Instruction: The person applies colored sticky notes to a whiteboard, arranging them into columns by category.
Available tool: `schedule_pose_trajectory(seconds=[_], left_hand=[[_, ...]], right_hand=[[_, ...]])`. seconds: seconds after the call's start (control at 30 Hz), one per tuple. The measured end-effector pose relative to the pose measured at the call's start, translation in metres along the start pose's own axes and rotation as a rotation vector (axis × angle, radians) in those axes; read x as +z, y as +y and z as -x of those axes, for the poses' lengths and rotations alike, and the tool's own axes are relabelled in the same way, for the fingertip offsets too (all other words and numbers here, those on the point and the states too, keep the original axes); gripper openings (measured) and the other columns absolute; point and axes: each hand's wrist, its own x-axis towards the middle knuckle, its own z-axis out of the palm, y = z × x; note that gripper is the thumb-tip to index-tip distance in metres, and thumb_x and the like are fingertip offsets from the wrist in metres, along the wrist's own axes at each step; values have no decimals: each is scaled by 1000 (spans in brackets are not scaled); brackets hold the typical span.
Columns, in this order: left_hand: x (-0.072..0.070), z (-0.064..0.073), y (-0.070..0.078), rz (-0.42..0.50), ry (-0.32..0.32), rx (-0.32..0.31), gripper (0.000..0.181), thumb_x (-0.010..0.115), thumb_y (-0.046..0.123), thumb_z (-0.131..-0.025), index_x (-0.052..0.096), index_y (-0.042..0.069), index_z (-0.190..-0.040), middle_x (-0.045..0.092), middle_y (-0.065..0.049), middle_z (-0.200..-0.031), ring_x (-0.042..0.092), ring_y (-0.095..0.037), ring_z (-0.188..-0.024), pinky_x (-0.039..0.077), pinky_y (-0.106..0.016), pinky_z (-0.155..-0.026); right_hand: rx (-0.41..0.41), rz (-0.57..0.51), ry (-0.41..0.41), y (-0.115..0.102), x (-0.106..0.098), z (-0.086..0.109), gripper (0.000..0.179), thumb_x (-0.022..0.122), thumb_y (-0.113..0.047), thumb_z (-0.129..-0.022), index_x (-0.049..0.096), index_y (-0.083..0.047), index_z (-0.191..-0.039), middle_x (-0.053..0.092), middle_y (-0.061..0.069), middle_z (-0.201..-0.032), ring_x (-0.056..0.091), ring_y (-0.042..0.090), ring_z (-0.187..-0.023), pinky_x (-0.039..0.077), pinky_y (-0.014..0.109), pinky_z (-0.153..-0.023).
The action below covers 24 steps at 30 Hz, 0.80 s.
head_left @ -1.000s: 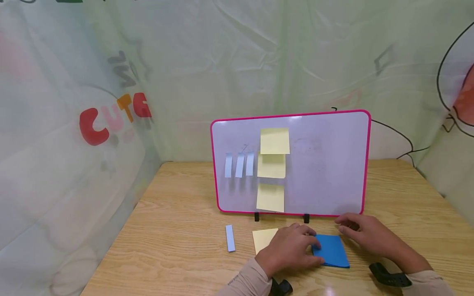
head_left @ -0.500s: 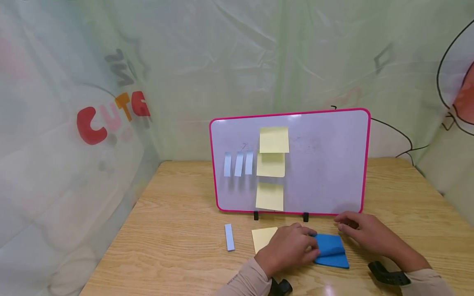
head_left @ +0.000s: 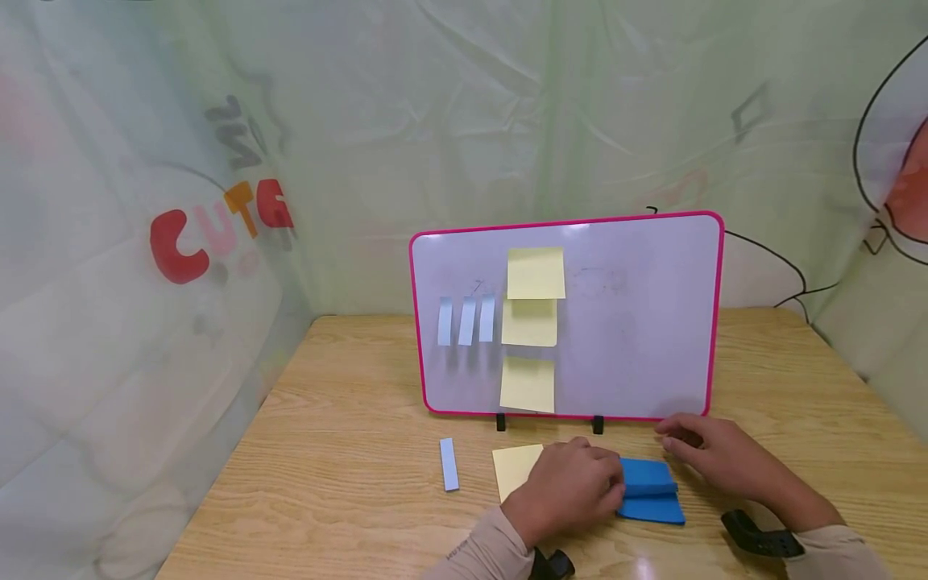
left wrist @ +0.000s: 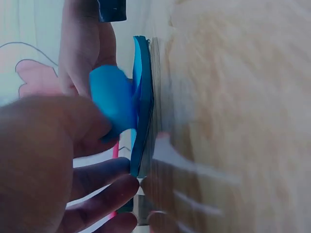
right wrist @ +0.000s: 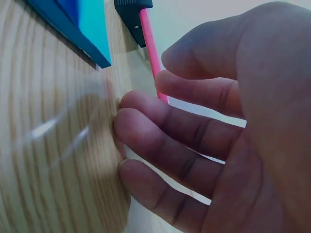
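Paper from the top of the blue pad (head_left: 656,511) curled up between the thumb and fingers of the left hand (head_left: 569,487), which pinched it firmly. The pad itself lay on the wooden table (head_left: 326,451), between the two hands and in front of the whiteboard (head_left: 631,322). Just beside it, the right hand (head_left: 714,455) was relaxed and free, its fingers loosely bent. A yellow note (head_left: 513,469) lay partly behind the left hand, and a pale blue strip (head_left: 449,465) lay farther left. On the pink-edged board hung three yellow squares (head_left: 529,324) in a column, with three light strips (head_left: 466,322) beside them
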Motion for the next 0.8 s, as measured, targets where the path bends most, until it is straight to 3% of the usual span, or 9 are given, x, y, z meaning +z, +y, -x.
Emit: schedule_pose_trajectory(seconds=[0.1,0.23,0.5,0.67,0.8], left_hand=[[5,-1,0,50,25,-71,14,62,39,-96,68,35,-85,59,25,-75,37,4,-64,28,-13,-48],[6,-1,-2,147,46,-156,11,64,34,-95,70,31,-86,52,22,-66,36,6,-61,28,-12,-47],[8,-1,-6,334,53,-304,8,64,29,-98,70,26,-94,58,21,-74,45,8,-66,33,-9,-55],[11,-3,-9,439,31,-363,8,63,29,-98,71,27,-96,61,22,-80,47,7,-68,36,-9,-59],[12,-3,-10,490,16,-391,9,63,30,-98,71,28,-97,60,23,-81,48,6,-69,37,-10,-61]], right_hand=[[3,-6,-6,1,0,1,21,66,-21,-98,70,-7,-112,69,3,-103,60,18,-89,53,30,-72],[-13,-22,-20,4,-2,2,18,66,-16,-97,70,-7,-112,68,0,-100,59,15,-86,52,28,-71],[-55,-103,-91,9,-4,4,28,67,-8,-92,66,0,-119,63,0,-95,56,9,-82,52,25,-69],[-80,-149,-136,6,-2,5,47,75,-21,-89,62,5,-126,59,4,-97,52,11,-82,48,26,-67],[-58,-100,-131,1,5,2,56,80,-34,-85,63,3,-124,55,1,-90,49,14,-78,44,26,-63]])
